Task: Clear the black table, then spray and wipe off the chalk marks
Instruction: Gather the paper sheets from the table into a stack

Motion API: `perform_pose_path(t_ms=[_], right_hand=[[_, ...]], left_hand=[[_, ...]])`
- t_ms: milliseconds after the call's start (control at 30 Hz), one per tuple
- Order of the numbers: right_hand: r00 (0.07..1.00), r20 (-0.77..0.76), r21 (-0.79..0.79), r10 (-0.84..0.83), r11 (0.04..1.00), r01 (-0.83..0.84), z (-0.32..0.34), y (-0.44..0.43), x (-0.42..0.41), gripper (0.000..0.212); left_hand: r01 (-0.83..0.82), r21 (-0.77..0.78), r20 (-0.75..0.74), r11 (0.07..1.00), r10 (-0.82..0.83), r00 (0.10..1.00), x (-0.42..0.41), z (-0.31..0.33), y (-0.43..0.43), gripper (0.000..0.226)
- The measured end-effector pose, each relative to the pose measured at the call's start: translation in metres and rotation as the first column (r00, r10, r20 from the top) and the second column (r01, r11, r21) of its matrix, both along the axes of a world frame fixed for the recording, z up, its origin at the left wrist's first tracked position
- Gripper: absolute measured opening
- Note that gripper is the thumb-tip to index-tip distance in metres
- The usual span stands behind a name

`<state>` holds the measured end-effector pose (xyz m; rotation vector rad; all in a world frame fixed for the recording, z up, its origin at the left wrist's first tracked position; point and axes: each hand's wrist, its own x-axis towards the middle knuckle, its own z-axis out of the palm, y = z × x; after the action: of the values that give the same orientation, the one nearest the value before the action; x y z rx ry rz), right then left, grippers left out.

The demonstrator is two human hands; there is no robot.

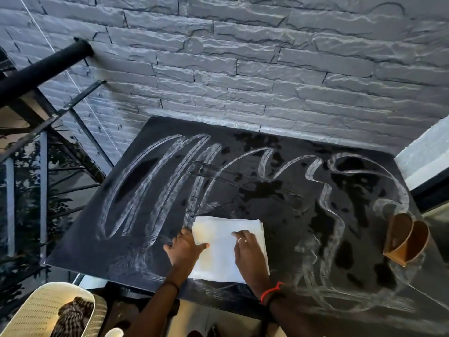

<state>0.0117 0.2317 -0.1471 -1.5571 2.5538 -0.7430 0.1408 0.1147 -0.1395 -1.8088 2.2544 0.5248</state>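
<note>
On the sprayed black worktop [82,242], near edge: your left hand [184,248] and right hand [247,252], fingers straight, press flat on the folded white cloth [218,254], wiping step seemingly begun, next likely firm sweeps over the chalk marks [145,186].

Overall illumination is dim and cool. Light rakes across the brick wall [243,69], throwing short shadows under each ridge. Wet patches [264,190] on the black table [80,246] give dull reflections. The white paper [226,254] is the brightest area and is slightly washed out. A pale surface [422,154] at the right is overexposed. Wide-angle distortion bends straight lines near the frame edges, and the lower corners are soft.
</note>
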Motion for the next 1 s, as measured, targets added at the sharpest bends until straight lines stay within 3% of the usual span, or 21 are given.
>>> perform_pose_path(t_ms=[100, 300, 433, 500, 567, 633, 700, 767, 833, 933, 1000], right_hand=[[0.992, 0.123, 0.042, 0.041, 0.998, -0.047, -0.009, 0.0, 0.015, 0.034], [0.947, 0.322, 0.177, -0.007, 0.983, -0.053, -0.008, -0.002, 0.012, 0.035], [0.839, 0.532, 0.176, -0.114, 0.984, 0.022, 0.001, -0.01, 0.001, 0.028], [0.668, 0.715, 0.152, -0.207, 0.978, 0.14, 0.007, -0.013, -0.006, 0.02], [0.359, 0.904, 0.141, -0.232, 0.955, 0.261, 0.019, -0.013, -0.013, 0.014], [0.082, 0.979, 0.151, -0.188, 0.929, 0.339, 0.034, -0.012, -0.021, 0.022], [0.0, 0.982, 0.177, -0.189, 0.919, 0.352, 0.044, -0.008, -0.031, 0.033], [0.005, 0.968, 0.235, -0.251, 0.913, 0.335, 0.047, -0.004, -0.041, 0.041], [0.078, 0.934, 0.307, -0.35, 0.893, 0.33, 0.046, -0.002, -0.049, 0.048], [0.403, 0.795, 0.351, -0.453, 0.886, 0.303, 0.041, 0.006, -0.058, 0.053], [0.523, 0.739, 0.293, -0.425, 0.901, 0.319, 0.038, 0.013, -0.059, 0.045]], left_hand=[[-0.035, 0.106, -0.045, 0.994, 0.04, 0.998, -0.004, 0.0, -0.004, 0.084], [-0.011, 0.224, -0.183, 0.975, 0.053, 0.982, -0.01, 0.006, -0.014, 0.054], [0.055, 0.288, -0.281, 0.956, 0.03, 0.959, -0.018, 0.019, -0.019, 0.052], [0.105, 0.298, -0.312, 0.949, -0.007, 0.95, -0.025, 0.025, -0.019, 0.051], [0.128, 0.288, -0.37, 0.949, -0.012, 0.929, -0.035, 0.031, -0.015, 0.048], [0.148, 0.312, -0.476, 0.939, 0.02, 0.879, -0.047, 0.036, -0.006, 0.043], [0.182, 0.373, -0.548, 0.91, 0.058, 0.835, -0.058, 0.041, 0.004, 0.034], [0.181, 0.521, -0.593, 0.834, 0.202, 0.779, -0.069, 0.046, 0.015, 0.026], [0.167, 0.654, -0.592, 0.738, 0.362, 0.72, -0.08, 0.052, 0.023, 0.024], [0.131, 0.739, -0.551, 0.661, 0.48, 0.682, -0.089, 0.049, 0.03, 0.018], [0.132, 0.728, -0.567, 0.673, 0.483, 0.667, -0.089, 0.042, 0.032, 0.015]])
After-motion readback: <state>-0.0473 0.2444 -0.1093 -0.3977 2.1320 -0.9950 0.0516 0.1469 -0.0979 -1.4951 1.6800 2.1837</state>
